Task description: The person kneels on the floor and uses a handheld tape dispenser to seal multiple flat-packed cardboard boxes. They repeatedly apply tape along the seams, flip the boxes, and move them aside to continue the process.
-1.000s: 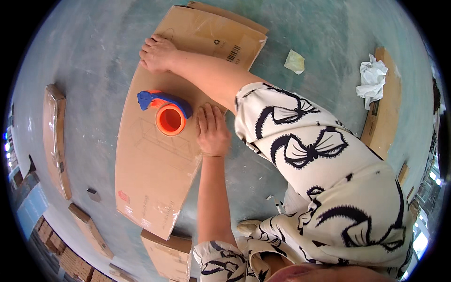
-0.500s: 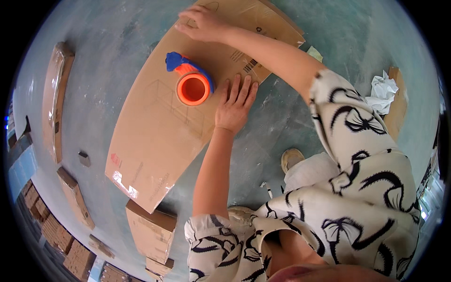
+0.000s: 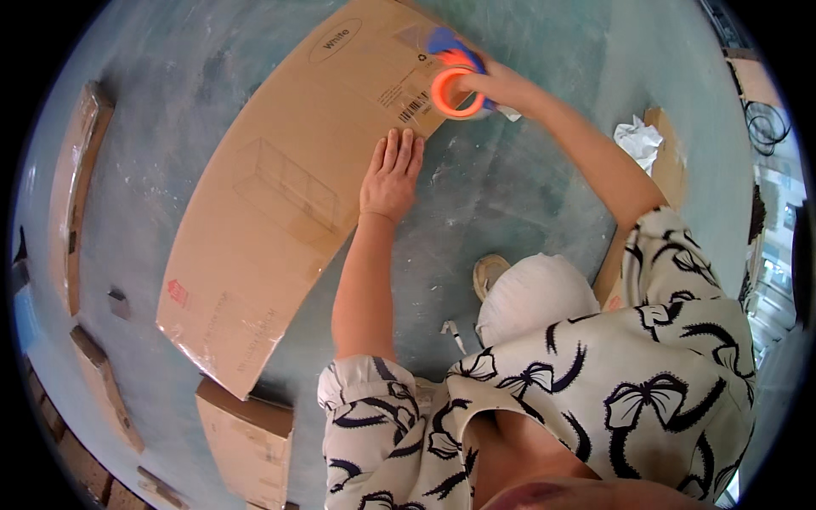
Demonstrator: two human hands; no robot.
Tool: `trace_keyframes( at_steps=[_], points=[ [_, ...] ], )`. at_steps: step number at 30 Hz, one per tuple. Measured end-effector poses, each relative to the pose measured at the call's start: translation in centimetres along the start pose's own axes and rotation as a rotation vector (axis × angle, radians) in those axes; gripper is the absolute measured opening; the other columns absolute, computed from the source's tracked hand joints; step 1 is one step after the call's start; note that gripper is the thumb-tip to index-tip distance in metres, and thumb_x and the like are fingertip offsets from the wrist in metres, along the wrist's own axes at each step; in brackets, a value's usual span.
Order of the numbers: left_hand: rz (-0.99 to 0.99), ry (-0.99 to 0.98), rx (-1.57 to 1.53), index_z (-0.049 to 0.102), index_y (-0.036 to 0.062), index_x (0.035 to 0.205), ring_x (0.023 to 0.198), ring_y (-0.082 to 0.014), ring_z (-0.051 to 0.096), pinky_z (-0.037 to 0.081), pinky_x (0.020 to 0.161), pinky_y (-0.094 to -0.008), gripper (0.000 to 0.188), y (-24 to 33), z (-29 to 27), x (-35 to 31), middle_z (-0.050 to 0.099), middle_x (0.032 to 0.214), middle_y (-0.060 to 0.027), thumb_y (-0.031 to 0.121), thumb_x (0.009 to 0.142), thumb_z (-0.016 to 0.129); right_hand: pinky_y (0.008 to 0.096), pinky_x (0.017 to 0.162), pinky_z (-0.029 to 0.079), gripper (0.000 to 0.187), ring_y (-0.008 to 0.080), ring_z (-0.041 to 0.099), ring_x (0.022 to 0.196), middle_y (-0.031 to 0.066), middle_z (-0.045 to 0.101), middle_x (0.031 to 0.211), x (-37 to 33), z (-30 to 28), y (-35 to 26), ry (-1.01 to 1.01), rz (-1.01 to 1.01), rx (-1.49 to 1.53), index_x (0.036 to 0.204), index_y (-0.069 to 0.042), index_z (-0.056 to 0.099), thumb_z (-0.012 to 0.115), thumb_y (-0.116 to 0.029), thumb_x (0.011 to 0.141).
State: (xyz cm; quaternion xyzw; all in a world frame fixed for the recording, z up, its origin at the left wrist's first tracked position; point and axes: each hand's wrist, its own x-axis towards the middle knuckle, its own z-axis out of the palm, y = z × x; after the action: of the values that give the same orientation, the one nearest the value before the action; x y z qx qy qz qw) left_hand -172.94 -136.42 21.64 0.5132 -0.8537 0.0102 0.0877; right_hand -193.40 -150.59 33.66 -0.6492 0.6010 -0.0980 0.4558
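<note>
A large flat brown cardboard box [image 3: 229, 272] lies slanting on the floor in front of me, with clear tape over its near end. My left hand [image 3: 392, 177] rests flat on the box's right edge, fingers stretched out and holding nothing. At the far right edge of the box, my right hand [image 3: 500, 87] grips an orange-and-blue tape dispenser [image 3: 440, 93]. The thumb reaches into its orange ring. My other right-hand fingers are mostly hidden behind the dispenser.
A smaller carton [image 3: 246, 438] sits by the box's near end. Long narrow cardboard packages [image 3: 78, 191] and a small dark block [image 3: 118, 303] lie to the left. On the right are crumpled white paper [image 3: 637, 143] and a cardboard strip [image 3: 668, 157]. A slim white object [image 3: 455, 337] lies near my shoe.
My right hand has come from the box's far end to its right edge and now holds the tape dispenser, which stood on the box before. My left hand still lies flat on the box.
</note>
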Motion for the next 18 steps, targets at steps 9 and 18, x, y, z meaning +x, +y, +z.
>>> trace_keyframes(
  at_steps=[9, 18],
  points=[
    [0.011, 0.022, -0.001, 0.037, 0.0074, 0.142, 0.136, -0.0278, 0.032, 0.024, 0.115, -0.0403, 0.056, 0.1, 0.1, -0.2, 0.037, 0.146, -0.009, 0.015, 0.087, 0.046, 0.0394, 0.077, 0.051, 0.072, 0.03, 0.064, 0.088, 0.0175, 0.065, 0.094, -2.0, 2.0, -7.2, 0.085, -0.232, -0.57, 0.132, -0.019, 0.053, 0.069, -0.052, 0.071],
    [0.016, 0.016, -0.087, 0.042, 0.0092, 0.138, 0.135, -0.026, 0.034, 0.025, 0.114, -0.0399, 0.055, -0.1, -0.2, 0.3, 0.04, 0.144, -0.0075, 0.013, 0.084, 0.049, 0.0475, 0.071, 0.052, 0.067, 0.0415, 0.062, 0.076, 0.0262, 0.056, 0.095, -5.0, 4.5, 1.9, 0.141, -0.347, -0.816, 0.133, -0.018, 0.05, 0.066, -0.043, 0.074]
  ],
)
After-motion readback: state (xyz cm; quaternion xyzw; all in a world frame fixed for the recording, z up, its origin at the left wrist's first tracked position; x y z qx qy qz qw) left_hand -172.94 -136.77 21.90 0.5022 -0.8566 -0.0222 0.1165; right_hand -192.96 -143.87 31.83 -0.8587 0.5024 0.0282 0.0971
